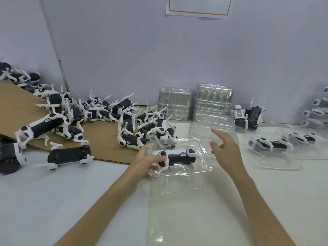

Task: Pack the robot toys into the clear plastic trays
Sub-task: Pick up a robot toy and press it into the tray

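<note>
**Robot toy [177, 155] lies in the clear plastic tray [206, 168] we hold**

The toy lies on its side in the tray's hollow, its black-and-white body running left to right and its white legs pointing toward us. Our left hand [148, 159] grips the tray at its left end. The thumb lies over the toy's near hip, and the other fingers [152, 168] curl under the tray's rim, so tray and toy are pinched together. Our right hand [226, 149] hovers just beside the tray's right end. It touches nothing, and its fingers [218, 133] are spread and relaxed, the forefinger pointing up and away.

Below the tray, nearer to us, a flat clear plastic sheet [177, 219] lies on the white tabletop [53, 196]. We cannot tell whether the tray rests on it or is lifted clear.

To the left, a heap of loose toys [124, 119] sprawls over a brown cardboard sheet [104, 139], legs sticking out every way. Against the back wall stand two stacks of empty trays [174, 103], side by side. To their right, two more toys [248, 116] stand upright, touching each other. Further right, packed trays [271, 145] lie flat on the tabletop, each with a toy inside. A paper notice [198, 8] hangs on the wall above.
</note>
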A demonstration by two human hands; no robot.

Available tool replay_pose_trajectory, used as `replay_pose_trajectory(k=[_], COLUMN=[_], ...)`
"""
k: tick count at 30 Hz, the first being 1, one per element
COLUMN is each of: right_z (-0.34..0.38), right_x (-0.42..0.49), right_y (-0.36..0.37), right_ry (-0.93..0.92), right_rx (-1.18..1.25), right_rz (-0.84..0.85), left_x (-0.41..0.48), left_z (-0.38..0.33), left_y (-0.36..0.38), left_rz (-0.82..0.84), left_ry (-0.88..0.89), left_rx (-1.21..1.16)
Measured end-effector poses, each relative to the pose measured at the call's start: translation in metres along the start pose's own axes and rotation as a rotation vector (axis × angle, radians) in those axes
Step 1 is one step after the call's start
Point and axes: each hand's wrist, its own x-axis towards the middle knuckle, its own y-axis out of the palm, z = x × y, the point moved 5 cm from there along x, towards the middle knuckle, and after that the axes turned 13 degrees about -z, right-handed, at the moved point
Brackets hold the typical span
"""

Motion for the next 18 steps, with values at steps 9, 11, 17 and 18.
replay_pose_trajectory(k=[9,11,17,18], right_z=[0.013,0.025,0.044,0.043], right_x=[0.028,0.039,0.089,0.100], right_y=[-0.003,-0.014,-0.020,-0.015], right_ry=[-0.142,-0.187,-0.271,-0.269], right_rx=[-0.467,-0.418,-0.327,-0.329], right_rz=[0.031,-0.078,-0.303,-0.297], left_x=[-0.005,-0.005,-0.008,-0.008], left_z=[0.001,0.000,0.002,0.001], left_y=[0.005,0.004,0.006,0.006], left_rz=[0.072,0.066,0.072,0.073], left_ry=[-0.011,-0.004,-0.015,-0.016], left_rx=[0.044,0.065,0.121,0.124])
